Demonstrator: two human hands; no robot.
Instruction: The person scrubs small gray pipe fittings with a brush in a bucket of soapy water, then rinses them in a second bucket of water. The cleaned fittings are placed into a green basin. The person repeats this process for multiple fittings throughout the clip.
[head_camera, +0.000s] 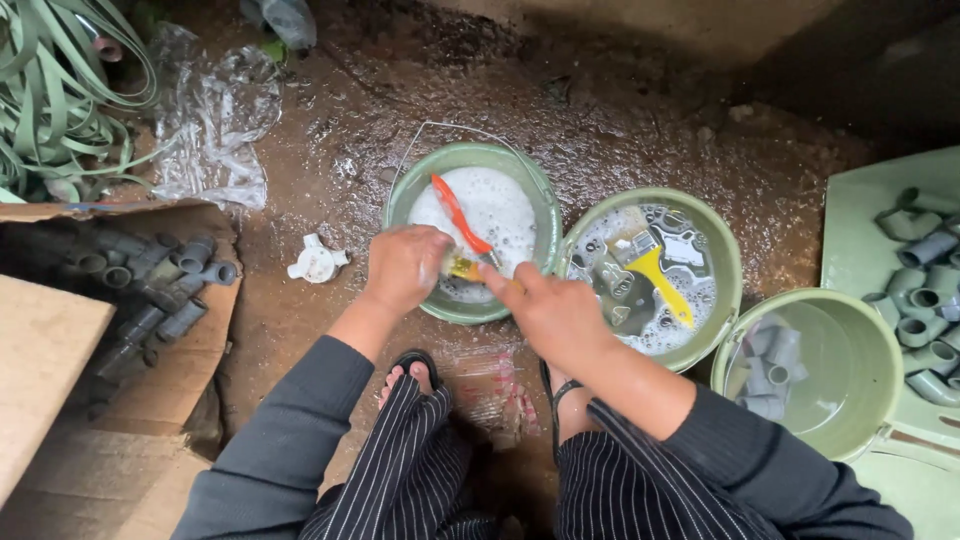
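My left hand (404, 266) is closed around a small part that it hides, held over the near rim of a green bucket (535, 195) full of foamy water. An orange-handled brush (455, 211) lies in that foam. My right hand (552, 312) grips a yellow-handled brush (467, 268) whose head meets the part in my left hand. A second green bucket (715, 240) to the right holds soapy water, several grey pipe fittings and a yellow brush (657, 274). I squat with both feet in sandals just below the buckets.
A third green bucket (880, 370) at right holds several grey fittings (768, 375). More fittings lie on a green lid (860, 250) at far right. A cardboard box (180, 370) of grey fittings stands at left. A white plastic part (317, 262), crumpled clear plastic (215, 125) and green straps (60, 90) lie on the wet brown floor.
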